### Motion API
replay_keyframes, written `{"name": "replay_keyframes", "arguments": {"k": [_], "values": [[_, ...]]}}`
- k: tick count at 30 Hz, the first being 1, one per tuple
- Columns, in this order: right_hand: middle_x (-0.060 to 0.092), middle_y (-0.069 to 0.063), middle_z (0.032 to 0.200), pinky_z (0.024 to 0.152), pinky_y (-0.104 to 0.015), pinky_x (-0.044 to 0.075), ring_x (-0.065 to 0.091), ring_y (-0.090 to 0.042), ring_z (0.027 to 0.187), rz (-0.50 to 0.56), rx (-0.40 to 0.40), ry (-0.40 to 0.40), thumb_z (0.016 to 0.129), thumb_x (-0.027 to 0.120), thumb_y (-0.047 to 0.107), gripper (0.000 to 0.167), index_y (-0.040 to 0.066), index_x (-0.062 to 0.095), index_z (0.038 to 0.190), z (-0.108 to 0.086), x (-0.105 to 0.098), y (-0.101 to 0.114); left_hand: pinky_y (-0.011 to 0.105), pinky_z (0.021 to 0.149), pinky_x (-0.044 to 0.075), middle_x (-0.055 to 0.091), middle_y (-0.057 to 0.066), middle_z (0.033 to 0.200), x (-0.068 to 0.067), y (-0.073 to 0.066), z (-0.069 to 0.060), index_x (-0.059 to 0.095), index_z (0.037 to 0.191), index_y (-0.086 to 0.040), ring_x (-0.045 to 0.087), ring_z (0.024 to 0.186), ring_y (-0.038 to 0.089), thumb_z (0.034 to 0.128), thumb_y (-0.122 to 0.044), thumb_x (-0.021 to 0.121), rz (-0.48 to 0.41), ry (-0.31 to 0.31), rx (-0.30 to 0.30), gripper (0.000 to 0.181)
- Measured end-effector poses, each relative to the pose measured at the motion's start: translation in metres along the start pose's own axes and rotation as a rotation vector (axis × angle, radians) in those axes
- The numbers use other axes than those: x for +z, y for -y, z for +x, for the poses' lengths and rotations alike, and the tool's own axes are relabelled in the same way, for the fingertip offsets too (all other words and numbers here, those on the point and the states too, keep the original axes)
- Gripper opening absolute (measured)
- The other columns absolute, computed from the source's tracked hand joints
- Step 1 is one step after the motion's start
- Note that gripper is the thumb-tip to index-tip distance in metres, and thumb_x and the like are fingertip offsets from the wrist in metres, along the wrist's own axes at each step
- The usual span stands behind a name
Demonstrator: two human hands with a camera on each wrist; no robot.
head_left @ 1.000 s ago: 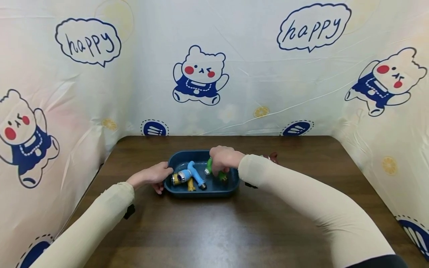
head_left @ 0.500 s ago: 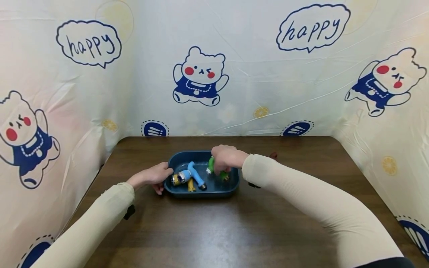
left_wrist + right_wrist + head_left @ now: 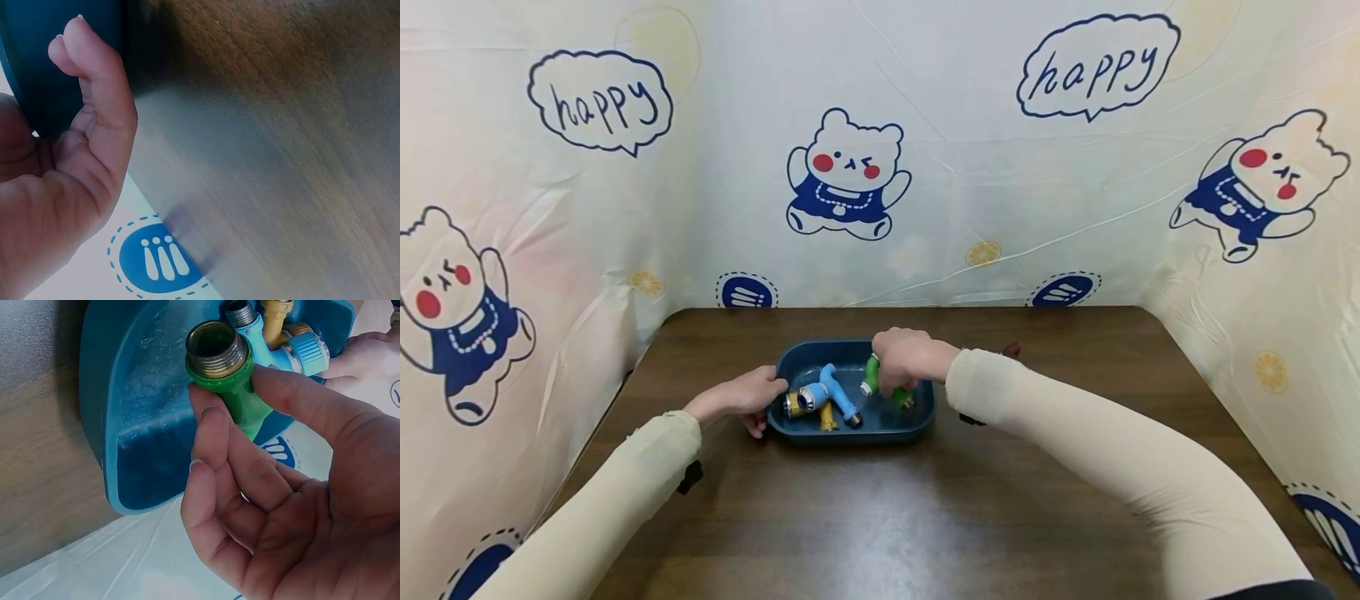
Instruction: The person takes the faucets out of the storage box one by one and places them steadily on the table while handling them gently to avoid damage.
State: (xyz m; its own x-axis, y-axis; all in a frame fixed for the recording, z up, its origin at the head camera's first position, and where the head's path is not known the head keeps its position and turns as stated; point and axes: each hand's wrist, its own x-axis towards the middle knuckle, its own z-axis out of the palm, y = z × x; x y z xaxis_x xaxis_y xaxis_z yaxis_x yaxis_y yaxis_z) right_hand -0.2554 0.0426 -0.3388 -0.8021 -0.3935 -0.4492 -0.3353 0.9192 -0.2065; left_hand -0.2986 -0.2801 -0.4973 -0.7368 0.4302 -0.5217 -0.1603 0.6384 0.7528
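A dark blue tray (image 3: 880, 435) holds a blue tap (image 3: 833, 385), a yellow tap (image 3: 827, 417) and a green tap (image 3: 870, 375). My left hand (image 3: 747, 393) grips the tray's left end, thumb at the rim; in the left wrist view the fingers of that hand (image 3: 94, 119) curl against the tray wall (image 3: 62, 100). Over the tray's right part, my right hand (image 3: 910, 358) pinches the green tap. The right wrist view shows the hand (image 3: 281, 475) with thumb and fingertips on the green tap (image 3: 240, 400), its threaded metal end facing the camera.
The tray stands on a brown wooden table (image 3: 850, 517) near its back edge. A reddish-brown object (image 3: 1012, 350) lies behind the right sleeve, mostly hidden. Printed cloth (image 3: 955, 192) hangs behind the table and on both sides.
My right hand has shifted slightly to the right, and the green tap has moved a little with it. My left hand has stayed on the tray's end.
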Motion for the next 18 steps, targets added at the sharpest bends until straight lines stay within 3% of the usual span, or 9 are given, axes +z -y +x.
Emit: {"name": "replay_keyframes", "arguments": {"k": [5,11,13,14,15,18], "values": [[0.069,-0.006,0.091,0.061,-0.027,0.058,0.073,-0.022,0.076,-0.002,-0.010,-0.009,0.090,0.084,0.017,0.018,0.010,0.071,0.098,-0.002,0.000,-0.002,0.045,0.059,0.065,0.065,0.015,0.076,0.001,0.001,0.000,0.042,0.135,-0.002,0.068,0.058,0.025,0.1131,-0.032,0.037,0.019,0.002,0.012,0.037],[0.069,-0.006,0.091,0.063,-0.028,0.060,0.073,-0.021,0.075,0.012,-0.016,-0.014,0.089,0.085,0.017,0.019,0.009,0.071,0.099,-0.005,-0.002,-0.004,0.058,0.059,0.063,0.067,0.028,0.079,-0.011,0.038,0.034,0.046,0.133,-0.004,0.068,0.056,0.036,0.1086,-0.033,0.051,-0.144,0.002,-0.040,0.038],[0.069,-0.006,0.091,0.063,-0.028,0.060,0.073,-0.022,0.075,0.011,-0.015,-0.012,0.089,0.085,0.018,0.020,0.009,0.070,0.100,-0.006,-0.002,-0.005,0.061,0.060,0.062,0.067,0.031,0.081,-0.015,0.044,0.041,0.045,0.134,-0.004,0.068,0.057,0.040,0.1084,-0.033,0.051,-0.146,0.013,-0.046,0.039],[0.069,-0.006,0.091,0.062,-0.027,0.059,0.074,-0.021,0.075,0.007,-0.014,-0.010,0.089,0.085,0.018,0.021,0.009,0.070,0.100,-0.006,-0.003,-0.006,0.061,0.059,0.062,0.067,0.031,0.080,-0.014,0.044,0.040,0.046,0.133,-0.004,0.067,0.056,0.039,0.1080,-0.033,0.052,-0.147,0.007,-0.045,0.038],[0.069,-0.006,0.091,0.062,-0.027,0.059,0.073,-0.021,0.075,0.005,-0.012,-0.008,0.089,0.085,0.019,0.021,0.009,0.070,0.101,-0.007,-0.003,-0.006,0.057,0.056,0.063,0.066,0.029,0.078,-0.007,0.028,0.027,0.046,0.133,-0.003,0.066,0.054,0.037,0.1089,-0.030,0.050,-0.106,0.013,-0.012,0.036],[0.069,-0.006,0.092,0.061,-0.027,0.059,0.073,-0.021,0.074,0.009,-0.009,-0.002,0.090,0.085,0.020,0.023,0.009,0.070,0.103,-0.008,-0.004,-0.008,0.056,0.055,0.063,0.065,0.027,0.077,-0.006,0.027,0.024,0.045,0.132,-0.003,0.066,0.054,0.036,0.1091,-0.030,0.050,-0.102,0.012,0.002,0.036]]}}
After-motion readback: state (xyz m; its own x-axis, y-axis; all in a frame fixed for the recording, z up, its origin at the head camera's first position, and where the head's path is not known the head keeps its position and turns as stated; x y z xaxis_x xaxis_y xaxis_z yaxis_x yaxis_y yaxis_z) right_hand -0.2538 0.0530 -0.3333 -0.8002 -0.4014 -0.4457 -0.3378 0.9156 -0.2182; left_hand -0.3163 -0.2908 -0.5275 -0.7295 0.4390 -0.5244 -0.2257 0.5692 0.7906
